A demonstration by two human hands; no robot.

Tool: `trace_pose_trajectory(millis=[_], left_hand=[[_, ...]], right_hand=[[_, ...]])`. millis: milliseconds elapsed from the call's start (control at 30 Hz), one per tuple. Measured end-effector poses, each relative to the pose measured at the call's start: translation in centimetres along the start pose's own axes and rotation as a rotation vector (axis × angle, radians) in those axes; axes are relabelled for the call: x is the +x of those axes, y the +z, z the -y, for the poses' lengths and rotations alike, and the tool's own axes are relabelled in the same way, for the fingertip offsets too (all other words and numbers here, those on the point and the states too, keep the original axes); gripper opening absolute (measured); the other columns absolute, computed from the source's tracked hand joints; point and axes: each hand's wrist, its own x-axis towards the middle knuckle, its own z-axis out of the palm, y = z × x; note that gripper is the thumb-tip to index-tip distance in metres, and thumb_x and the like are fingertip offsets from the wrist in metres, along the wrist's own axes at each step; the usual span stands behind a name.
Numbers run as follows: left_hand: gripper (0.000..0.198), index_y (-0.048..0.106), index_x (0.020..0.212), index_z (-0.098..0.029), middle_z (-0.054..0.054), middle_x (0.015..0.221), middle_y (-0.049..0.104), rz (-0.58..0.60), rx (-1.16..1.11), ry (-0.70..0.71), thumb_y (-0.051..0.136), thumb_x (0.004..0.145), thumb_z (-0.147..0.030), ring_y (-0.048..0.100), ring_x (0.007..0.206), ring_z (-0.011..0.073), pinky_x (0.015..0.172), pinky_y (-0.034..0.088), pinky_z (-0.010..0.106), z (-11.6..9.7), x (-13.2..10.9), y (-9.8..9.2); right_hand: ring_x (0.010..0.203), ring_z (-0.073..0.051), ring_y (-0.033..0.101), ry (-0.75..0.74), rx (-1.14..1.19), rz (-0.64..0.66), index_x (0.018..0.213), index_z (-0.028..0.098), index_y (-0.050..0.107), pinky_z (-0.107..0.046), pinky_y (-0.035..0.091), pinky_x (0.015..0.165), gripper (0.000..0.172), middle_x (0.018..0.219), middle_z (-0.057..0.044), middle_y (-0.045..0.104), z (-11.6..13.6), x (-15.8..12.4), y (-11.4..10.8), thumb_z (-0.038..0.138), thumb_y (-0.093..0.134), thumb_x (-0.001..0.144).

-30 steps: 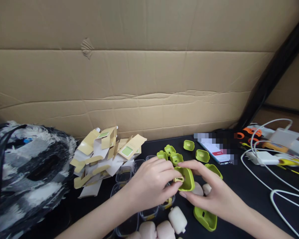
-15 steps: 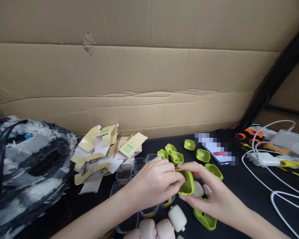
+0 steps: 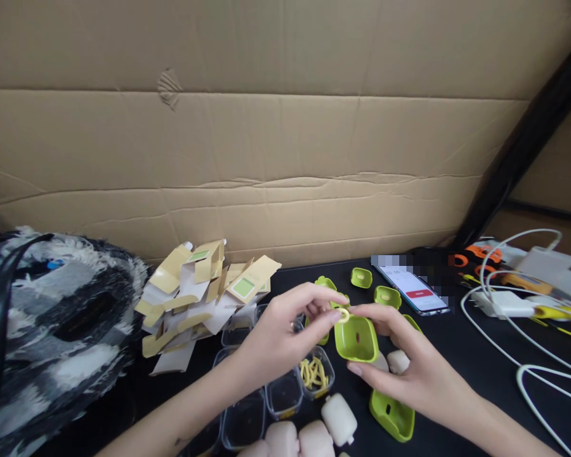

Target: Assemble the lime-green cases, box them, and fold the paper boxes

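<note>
My right hand (image 3: 404,355) grips a small green square cup (image 3: 356,341) by its sides, its open face turned toward me with a slot in its base. Between the thumb and fingers of my left hand (image 3: 295,324) is a small pale yellow loop (image 3: 343,315), at the cup's upper rim. Below my left hand, a clear plastic container (image 3: 330,381) holds several yellow strips (image 3: 314,373). Another green cup (image 3: 394,416) lies under my right hand, and a cream rounded block (image 3: 339,419) with small end pegs sits at the front.
Flattened cardboard boxes (image 3: 209,285) are heaped at left, beside a shaggy black-and-white bag (image 3: 66,317). More green cups (image 3: 361,277) lie behind my hands. A phone (image 3: 413,289), white cables (image 3: 492,343) and orange-handled tools (image 3: 492,255) are at right. Cardboard (image 3: 285,139) walls the back.
My left hand has drawn back from inside the green cup and now shows the yellow loop. The cup has tilted to face me, and the container of yellow strips has come into view.
</note>
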Motion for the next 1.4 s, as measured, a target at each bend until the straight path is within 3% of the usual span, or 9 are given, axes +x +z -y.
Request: trace_pose_trajectory(millis=[167,300,400,533,633,833,1100,1233,1400], left_hand=[[0.014,0.073,0.091,-0.019,0.0,0.083,0.063,-0.045,-0.354,-0.271,0.069,0.078,-0.018,0.06,0.069,0.0087,0.064,0.049,0.02,0.4,0.5,0.1],[0.014,0.075,0.086,-0.017,0.0,0.08,0.064,-0.029,-0.309,-0.263,0.074,0.073,-0.016,0.062,0.072,0.0108,0.067,0.05,0.021,0.5,0.5,-0.1],[0.024,0.074,0.098,-0.017,0.002,0.081,0.066,-0.014,-0.222,-0.254,0.073,0.074,-0.016,0.064,0.073,0.0131,0.069,0.053,0.024,0.4,0.4,-0.2],[0.021,0.075,0.097,-0.015,0.003,0.084,0.064,0.033,-0.032,-0.132,0.07,0.076,-0.014,0.063,0.073,0.013,0.066,0.054,0.023,-0.3,0.1,-0.1],[0.015,0.076,0.092,-0.016,0.004,0.085,0.064,0.097,-0.05,-0.128,0.069,0.078,-0.014,0.062,0.07,0.0112,0.061,0.052,0.02,-0.7,-0.2,0.1],[0.018,0.075,0.095,-0.02,-0.001,0.07,0.064,0.053,-0.236,-0.247,0.068,0.079,-0.016,0.06,0.062,0.0098,0.06,0.051,0.022,-0.3,0.0,0.2],[0.016,0.076,0.09,-0.018,0.002,0.086,0.063,0.045,-0.152,-0.245,0.072,0.075,-0.014,0.063,0.078,0.0135,0.068,0.055,0.025,-0.5,0.1,0.0],[0.013,0.076,0.091,-0.018,0.0,0.074,0.066,0.07,0.044,-0.188,0.073,0.078,-0.018,0.058,0.064,0.0107,0.057,0.049,0.02,-0.6,-0.1,0.0],[0.024,0.069,0.102,-0.012,0.003,0.079,0.068,0.109,0.307,0.042,0.072,0.078,-0.012,0.063,0.067,0.0132,0.064,0.054,0.023,-0.1,-0.4,0.2]], right_hand=[[0.093,-0.016,0.065,-0.016,0.015,-0.016,0.122,0.037,0.039,-0.024,0.057,0.079,0.051,0.105,0.003,0.062,-0.2,0.0,0.1,0.019,0.063,0.081],[0.094,-0.015,0.065,-0.002,0.013,-0.022,0.122,0.037,0.039,-0.024,0.057,0.082,0.051,0.106,0.003,0.062,-0.5,-0.1,0.0,0.018,0.063,0.082],[0.095,-0.015,0.065,0.003,0.025,-0.024,0.122,0.037,0.04,-0.025,0.057,0.082,0.05,0.106,0.003,0.062,-0.6,-0.2,0.1,0.018,0.063,0.082],[0.098,-0.016,0.065,-0.005,0.029,-0.022,0.122,0.036,0.04,-0.027,0.057,0.082,0.049,0.108,0.002,0.061,-0.4,-0.1,0.2,0.019,0.063,0.082],[0.1,-0.017,0.065,-0.015,0.042,-0.021,0.122,0.035,0.04,-0.026,0.057,0.082,0.048,0.11,0.001,0.061,-0.3,0.0,0.2,0.018,0.062,0.083],[0.098,-0.018,0.065,-0.035,0.06,-0.023,0.122,0.034,0.04,-0.028,0.058,0.081,0.049,0.108,0.0,0.061,-0.1,0.0,0.1,0.016,0.062,0.082],[0.097,-0.019,0.065,-0.023,0.036,-0.014,0.123,0.035,0.04,-0.03,0.058,0.079,0.051,0.107,0.0,0.061,-0.1,0.0,0.1,0.016,0.063,0.081],[0.099,-0.019,0.064,-0.016,0.045,0.009,0.122,0.035,0.039,-0.03,0.057,0.08,0.05,0.109,0.0,0.061,0.0,-0.1,0.1,0.017,0.063,0.081],[0.101,-0.02,0.063,-0.008,0.049,-0.001,0.123,0.034,0.039,-0.032,0.057,0.082,0.048,0.11,-0.001,0.061,-0.2,-0.2,0.5,0.019,0.062,0.083]])
